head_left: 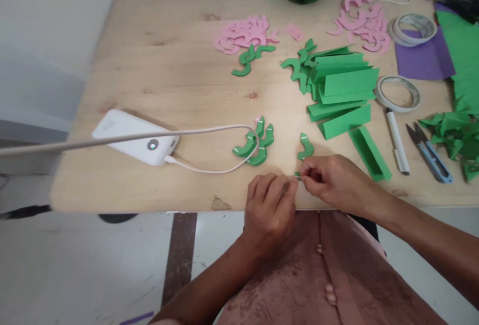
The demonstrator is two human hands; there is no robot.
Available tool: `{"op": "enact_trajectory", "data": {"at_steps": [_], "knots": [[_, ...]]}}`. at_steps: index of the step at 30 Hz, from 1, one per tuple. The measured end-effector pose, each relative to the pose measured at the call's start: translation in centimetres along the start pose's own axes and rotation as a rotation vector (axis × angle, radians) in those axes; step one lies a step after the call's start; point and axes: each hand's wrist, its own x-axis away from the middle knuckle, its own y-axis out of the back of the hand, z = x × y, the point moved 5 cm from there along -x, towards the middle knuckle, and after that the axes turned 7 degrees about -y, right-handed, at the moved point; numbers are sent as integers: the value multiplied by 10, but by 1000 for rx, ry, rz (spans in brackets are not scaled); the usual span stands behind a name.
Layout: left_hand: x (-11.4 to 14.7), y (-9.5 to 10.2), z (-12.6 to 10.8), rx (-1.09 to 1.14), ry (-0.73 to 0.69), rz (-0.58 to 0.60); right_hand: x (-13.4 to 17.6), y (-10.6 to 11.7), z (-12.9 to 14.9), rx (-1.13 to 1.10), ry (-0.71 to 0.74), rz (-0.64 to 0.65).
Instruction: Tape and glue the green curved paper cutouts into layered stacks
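Near the table's front edge, a small green paper piece [297,176] with a white strip on it shows between my two hands; most of it is hidden by fingers. My right hand [327,180] is closed in a pinch on this piece. Curled beside it, my left hand [271,203] has its fingers bent together at the piece's left side; what they grip is hidden. Just above my right hand lies a curved green paper cutout [306,146] with white strips at its ends. To the left is a cluster of similar green cutouts [258,154], also with white strips.
A white power bank [130,135] with a cable [209,129] looping over the green cluster lies left. Folded green strips [348,83], pink cutouts [243,33], tape rolls [398,94], a marker [397,143] and thread snips [430,153] lie beyond and right.
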Motion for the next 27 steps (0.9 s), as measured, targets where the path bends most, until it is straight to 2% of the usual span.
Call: {"op": "enact_trajectory", "data": {"at_steps": [6, 20, 27], "knots": [[-1, 2, -1, 31, -20, -31, 0, -1, 0, -8, 3, 2], [-3, 1, 0, -87, -28, 55, 0, 0, 0, 0, 8, -5], [-6, 3, 1, -137, -76, 125, -1, 1, 2, 19, 5, 7]]}}
